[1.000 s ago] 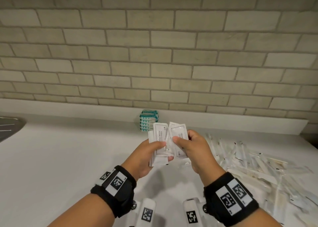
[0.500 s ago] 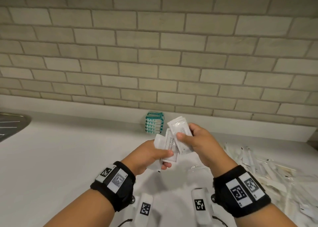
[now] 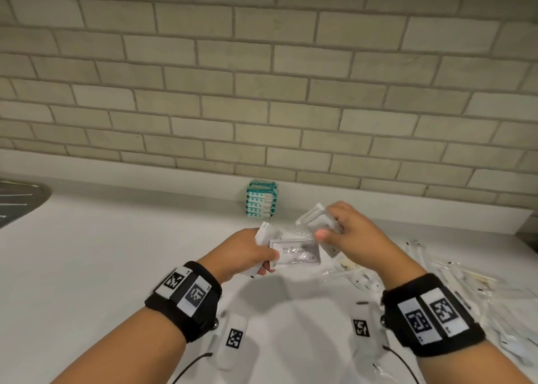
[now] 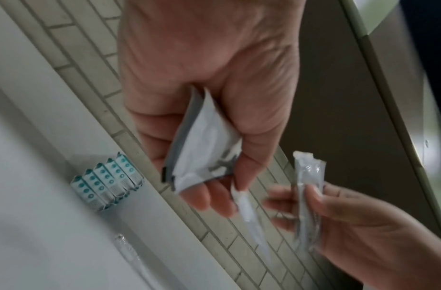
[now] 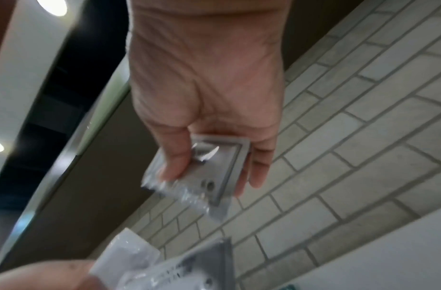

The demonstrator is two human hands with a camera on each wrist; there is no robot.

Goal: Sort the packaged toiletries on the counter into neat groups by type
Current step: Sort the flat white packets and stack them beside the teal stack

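White plastic sachets, flat, printed label: several in my left hand (image 3: pixel 247 251), thumb on top and fingers (image 4: pixel 209 198) curled beneath, pinching them as a fanned sheaf above the desk (image 3: pixel 102 255). I hold them off the surface, I judge, so like can be squared with like before being set down.

Same type, a smaller batch (image 3: pixel 318 223): in my right hand (image 3: pixel 349 235), thumb and fingers closed across the flat faces, raised just beside the left-hand sheaf (image 3: pixel 294 251) and apart from it.

Teal-and-white packets (image 3: pixel 261 199): one neat stack, upright against the low ledge under the tiled wall (image 3: pixel 262 92); a finished group, by the look of it.

Long clear-wrapped items (image 3: pixel 465 281): loose heap on the desk to my right, unsorted; contents too blurred to name.

Containers: none in view; every group sits straight on the desk.
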